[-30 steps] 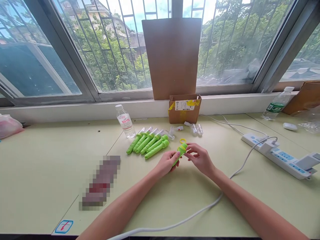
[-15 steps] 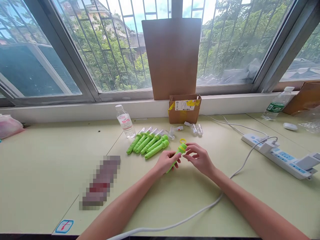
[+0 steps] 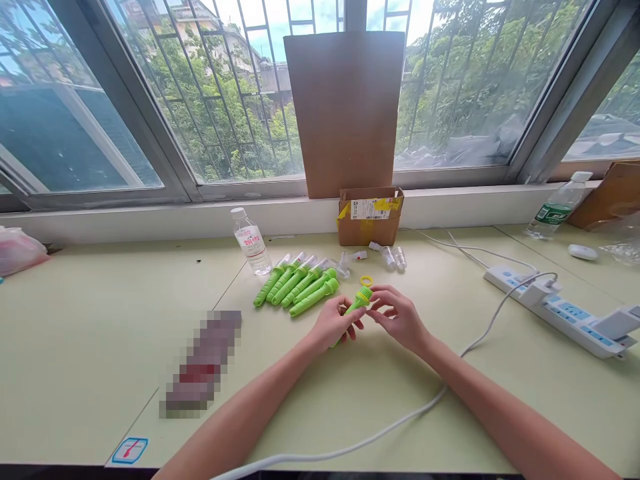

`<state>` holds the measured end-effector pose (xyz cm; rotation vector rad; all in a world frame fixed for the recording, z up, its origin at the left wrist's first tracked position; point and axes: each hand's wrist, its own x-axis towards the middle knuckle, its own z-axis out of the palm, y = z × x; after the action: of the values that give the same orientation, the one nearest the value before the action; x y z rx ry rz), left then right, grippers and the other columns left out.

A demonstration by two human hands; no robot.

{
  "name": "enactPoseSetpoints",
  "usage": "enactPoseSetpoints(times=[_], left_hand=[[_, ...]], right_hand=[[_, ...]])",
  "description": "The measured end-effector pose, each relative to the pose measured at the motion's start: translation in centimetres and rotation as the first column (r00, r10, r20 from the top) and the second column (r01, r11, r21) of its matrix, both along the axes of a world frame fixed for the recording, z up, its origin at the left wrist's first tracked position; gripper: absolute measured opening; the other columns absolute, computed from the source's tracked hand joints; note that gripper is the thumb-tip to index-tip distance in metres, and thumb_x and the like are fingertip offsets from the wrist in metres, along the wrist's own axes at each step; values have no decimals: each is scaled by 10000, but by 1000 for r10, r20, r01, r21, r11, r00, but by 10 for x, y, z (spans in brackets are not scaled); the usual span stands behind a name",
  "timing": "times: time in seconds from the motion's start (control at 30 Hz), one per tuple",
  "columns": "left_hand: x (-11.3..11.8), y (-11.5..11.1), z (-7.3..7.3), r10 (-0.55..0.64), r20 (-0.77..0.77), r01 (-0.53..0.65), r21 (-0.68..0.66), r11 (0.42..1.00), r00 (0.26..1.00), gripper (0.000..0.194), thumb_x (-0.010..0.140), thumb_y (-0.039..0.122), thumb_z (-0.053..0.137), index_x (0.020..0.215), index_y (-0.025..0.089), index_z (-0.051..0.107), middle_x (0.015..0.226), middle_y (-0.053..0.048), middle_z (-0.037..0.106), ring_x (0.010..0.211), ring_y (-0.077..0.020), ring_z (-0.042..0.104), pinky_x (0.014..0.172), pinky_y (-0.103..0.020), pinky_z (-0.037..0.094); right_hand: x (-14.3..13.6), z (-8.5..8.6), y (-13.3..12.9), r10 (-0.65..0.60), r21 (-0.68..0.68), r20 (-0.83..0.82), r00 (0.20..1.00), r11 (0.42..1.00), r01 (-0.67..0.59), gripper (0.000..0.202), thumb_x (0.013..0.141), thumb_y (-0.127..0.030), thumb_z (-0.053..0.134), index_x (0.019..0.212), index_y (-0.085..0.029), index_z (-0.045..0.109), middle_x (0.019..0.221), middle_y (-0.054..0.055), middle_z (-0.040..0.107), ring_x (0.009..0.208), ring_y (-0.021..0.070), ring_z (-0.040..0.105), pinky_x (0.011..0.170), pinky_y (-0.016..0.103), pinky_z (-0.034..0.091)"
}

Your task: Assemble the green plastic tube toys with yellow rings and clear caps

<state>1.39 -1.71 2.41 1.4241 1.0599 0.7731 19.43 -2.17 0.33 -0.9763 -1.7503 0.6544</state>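
left hand closed around a green handle, long axis slanting away to the right; right hand half-curled, fingertips at the threaded end, contact unconfirmed from where i stand. loose yellow ring lies just beyond.

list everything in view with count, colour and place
held tube: 1, green, centre
loose tubes: 6, green, left of centre
box: 1, brown, back centre
clear pieces: several, clear, before box
ring: 1, yellow, beyond held tube
bottles: 2, clear, back left, far right
cardboard sheets: 2, brown, back centre, far right
power strip: 1, white, right
cables: several, white, right, front
rounded object: 1, white, far right
plastic wrap: 1, clear, right edge
bag: 1, pinkish, left edge
tag: 1, white-blue, front left
pixelated item: 1, purplish, left
tabletop: 1, pale green-yellow, throughout
windows: several, grey-framed, back
left hand: 1, bare, around held tube
right hand: 1, bare, by its threaded end
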Motion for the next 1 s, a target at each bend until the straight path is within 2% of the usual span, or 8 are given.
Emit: enactPoseSetpoints(times=[0.17, 0.33, 0.4, 0.5, 0.6, 0.77, 0.87, 1.0], left_hand=[[1, 2, 0, -43, -2, 43, 8, 999, 999, 436, 786, 576, 533, 808, 140, 534, 704, -52, 642, 457, -125, 589, 359, -190, 368], [0, 2, -1, -95, 7, 95, 20, 995, 995, 470, 835, 604, 421, 791, 147, 521, 583, 9, 559, 357, -64, 452, 335, -175, 306], [0, 1, -1, -108, 14, 108, 7, 994, 994, 427, 829, 591, 448, 810, 167, 493, 516, 51, 500, 333, -54, 392, 317, -166, 271], [-1, -1, 0, -80, 12, 81, -21, 997, 997, 361, 760, 492, 613, 875, 204, 428, 486, 94, 483, 322, -52, 368, 312, -154, 271], [-1, -2, -1, -40, -6, 40, -33, 999, 999, 372, 701, 382, 690, 842, 216, 388, 549, 71, 568, 333, -63, 429, 310, -155, 292], [-2, 3, -1, -2, -9, 1, -11, 1000, 1000, 312, 688, 358, 696, 750, 185, 443, 677, -16, 647, 488, -138, 611, 360, -182, 388], [-3, 4, 0, -30, 0, 30, 12, 999, 1000, 273, 701, 374, 689, 760, 150, 544, 714, -31, 645, 513, -132, 618, 410, -197, 429], [-3, 4, 3, -68, -9, 69, 28, 997, 998, 321, 756, 453, 624, 819, 138, 622, 761, -45, 646, 528, -113, 605, 424, -187, 425]], right_hand=[[0, 0, 0, 5, -1, -6, 1000, 1000, -5, 152, 802, -278, 615, 945, -223, 616, 1112, 68, 543, 706, 124, 647, 489, 230, 552], [0, -1, 1, 17, -9, -21, 1000, 1000, -17, 145, 812, -296, 605, 935, -219, 610, 1105, 70, 539, 702, 129, 646, 488, 244, 559], [0, -2, 1, 21, -13, -23, 1000, 1000, -21, 135, 814, -291, 599, 927, -216, 604, 1106, 71, 539, 699, 128, 643, 489, 248, 561], [-1, -1, 0, 21, -16, -12, 1000, 1000, -21, 117, 817, -274, 592, 918, -215, 600, 1112, 71, 538, 708, 128, 641, 498, 249, 564], [-1, 0, -1, 20, -11, 1, 1000, 1000, -20, 109, 817, -264, 591, 915, -215, 599, 1109, 71, 538, 710, 127, 641, 503, 246, 564], [-1, 2, -2, 24, 4, 20, 1000, 1000, -25, 114, 817, -258, 589, 922, -215, 599, 1117, 72, 532, 709, 122, 642, 495, 232, 555], [0, 3, -2, 22, 10, 21, 1000, 1000, -22, 118, 821, -261, 580, 928, -211, 588, 1121, 74, 528, 702, 118, 639, 497, 232, 557], [1, 3, -1, 18, 6, 14, 1000, 1000, -18, 121, 845, -255, 527, 941, -205, 581, 1121, 81, 519, 704, 119, 630, 496, 239, 561]])
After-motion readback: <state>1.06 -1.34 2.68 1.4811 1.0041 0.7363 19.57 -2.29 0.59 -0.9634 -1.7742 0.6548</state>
